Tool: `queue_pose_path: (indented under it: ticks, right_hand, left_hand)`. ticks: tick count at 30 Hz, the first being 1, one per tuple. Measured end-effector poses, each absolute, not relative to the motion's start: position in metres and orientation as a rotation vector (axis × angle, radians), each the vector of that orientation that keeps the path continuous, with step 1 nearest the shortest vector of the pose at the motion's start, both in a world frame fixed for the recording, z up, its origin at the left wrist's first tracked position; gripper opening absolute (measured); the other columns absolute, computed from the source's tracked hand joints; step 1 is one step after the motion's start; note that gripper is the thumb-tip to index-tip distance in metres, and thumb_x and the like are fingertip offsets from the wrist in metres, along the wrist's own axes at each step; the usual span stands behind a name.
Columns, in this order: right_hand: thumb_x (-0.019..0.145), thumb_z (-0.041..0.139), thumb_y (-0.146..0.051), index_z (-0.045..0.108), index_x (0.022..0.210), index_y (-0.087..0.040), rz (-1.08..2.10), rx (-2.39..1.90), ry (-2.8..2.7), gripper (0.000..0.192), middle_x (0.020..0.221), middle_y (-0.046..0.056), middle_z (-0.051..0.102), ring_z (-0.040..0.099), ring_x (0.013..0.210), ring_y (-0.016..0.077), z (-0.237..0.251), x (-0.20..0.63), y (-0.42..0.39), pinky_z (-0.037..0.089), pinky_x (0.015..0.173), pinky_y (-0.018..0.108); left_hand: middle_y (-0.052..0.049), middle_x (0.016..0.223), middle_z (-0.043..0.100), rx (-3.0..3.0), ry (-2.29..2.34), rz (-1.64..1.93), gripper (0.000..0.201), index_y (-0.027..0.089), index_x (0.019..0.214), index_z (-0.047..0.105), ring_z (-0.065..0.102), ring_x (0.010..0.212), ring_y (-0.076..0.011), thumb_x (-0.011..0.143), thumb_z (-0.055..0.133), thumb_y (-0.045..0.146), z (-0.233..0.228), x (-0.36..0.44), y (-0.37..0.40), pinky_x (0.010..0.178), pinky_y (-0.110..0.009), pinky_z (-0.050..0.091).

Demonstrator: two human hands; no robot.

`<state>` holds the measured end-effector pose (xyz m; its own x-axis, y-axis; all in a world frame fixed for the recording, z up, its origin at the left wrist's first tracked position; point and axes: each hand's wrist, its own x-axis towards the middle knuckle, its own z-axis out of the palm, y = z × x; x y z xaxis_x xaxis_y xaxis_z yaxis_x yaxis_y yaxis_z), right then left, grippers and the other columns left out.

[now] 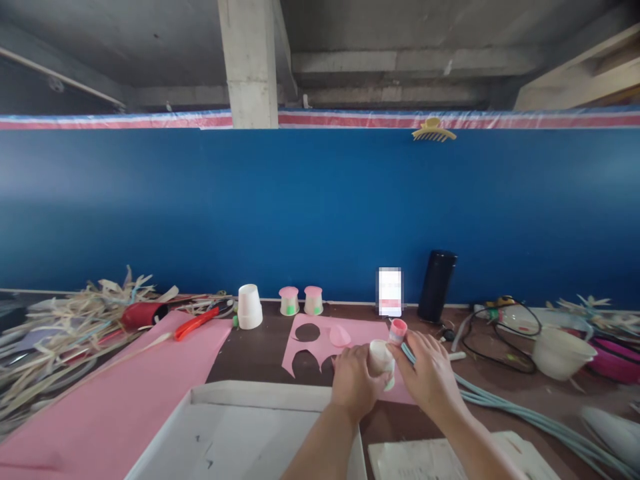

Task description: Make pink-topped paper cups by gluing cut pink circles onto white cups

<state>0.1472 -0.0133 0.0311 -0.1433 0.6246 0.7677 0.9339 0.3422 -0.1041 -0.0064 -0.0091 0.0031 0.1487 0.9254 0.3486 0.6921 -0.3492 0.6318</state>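
My left hand (pixel 357 381) is wrapped around a white paper cup (pixel 381 357), gripping it by the side. The cup has a green patch low on its wall. My right hand (pixel 427 370) is closed beside the cup, thumb tip near its rim. Between that thumb and fingers shows a small pink-red cylinder (pixel 399 331) with a pale band; its kind is unclear. Under the hands lies a pink sheet (pixel 367 328) with round holes cut out. A loose pink disc (pixel 340 335) rests on it.
Two small cups (pixel 289 303) with pink tops stand behind, left of the sheet. Farther left are stacked white cups (pixel 249 307), orange-handled scissors (pixel 196 325) and a strip pile (pixel 95 327). A white tray (pixel 260 393) lies in front. Right are a black cylinder (pixel 437 287) and pale-blue cords (pixel 525 413).
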Motion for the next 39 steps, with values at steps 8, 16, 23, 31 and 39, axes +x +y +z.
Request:
queue_pose_path:
  ticks: [8, 16, 23, 31, 39]
  right_hand:
    - [0.088, 0.045, -0.043, 0.056, 0.089, -0.019, -0.49, -1.44, -1.778, 0.027, 0.084, 0.008, 0.064, 0.056, 0.084, 0.0256, 0.024, 0.146, -0.001, 0.04, 0.078, 0.037]
    - [0.085, 0.048, -0.046, 0.058, 0.086, -0.02, -0.107, -1.462, -1.68, 0.028, 0.083, 0.006, 0.065, 0.059, 0.082, 0.025, 0.025, 0.139, 0.007, 0.043, 0.073, 0.035]
    - [0.078, 0.056, -0.048, 0.061, 0.096, -0.019, 0.44, -1.307, -1.384, 0.034, 0.087, 0.005, 0.071, 0.066, 0.083, 0.0238, 0.037, 0.145, -0.002, 0.049, 0.073, 0.031]
    - [0.078, 0.057, -0.047, 0.061, 0.09, -0.021, 0.29, -1.34, -1.444, 0.029, 0.09, 0.005, 0.07, 0.065, 0.086, 0.0238, 0.047, 0.145, -0.022, 0.047, 0.076, 0.03]
    - [0.077, 0.057, -0.045, 0.061, 0.091, -0.02, 0.152, -1.359, -1.56, 0.029, 0.087, 0.003, 0.069, 0.063, 0.082, 0.0212, 0.039, 0.14, -0.022, 0.046, 0.073, 0.029]
  left_hand:
    - [-0.005, 0.099, 0.065, 2.109, 1.603, 0.955, 0.04, 0.023, 0.103, 0.06, 0.055, 0.092, -0.0242, 0.07, 0.063, 0.044, 0.009, -0.006, -0.01, 0.081, -0.034, 0.038]
    - [-0.006, 0.096, 0.065, 2.13, 1.634, 0.91, 0.033, 0.02, 0.096, 0.06, 0.054, 0.092, -0.0249, 0.07, 0.062, 0.041, 0.01, -0.005, -0.01, 0.076, -0.034, 0.038]
    - [-0.005, 0.098, 0.064, 2.122, 1.622, 0.919, 0.034, 0.023, 0.1, 0.059, 0.054, 0.093, -0.0247, 0.071, 0.061, 0.041, 0.01, -0.005, -0.011, 0.078, -0.035, 0.037]
    - [-0.005, 0.098, 0.065, 2.101, 1.586, 0.981, 0.038, 0.023, 0.101, 0.06, 0.054, 0.093, -0.0252, 0.07, 0.063, 0.044, 0.006, -0.007, -0.01, 0.082, -0.035, 0.038]
    - [-0.005, 0.101, 0.065, 2.124, 1.586, 0.986, 0.039, 0.023, 0.104, 0.059, 0.054, 0.094, -0.0243, 0.071, 0.061, 0.042, 0.003, -0.006, -0.009, 0.085, -0.035, 0.038]
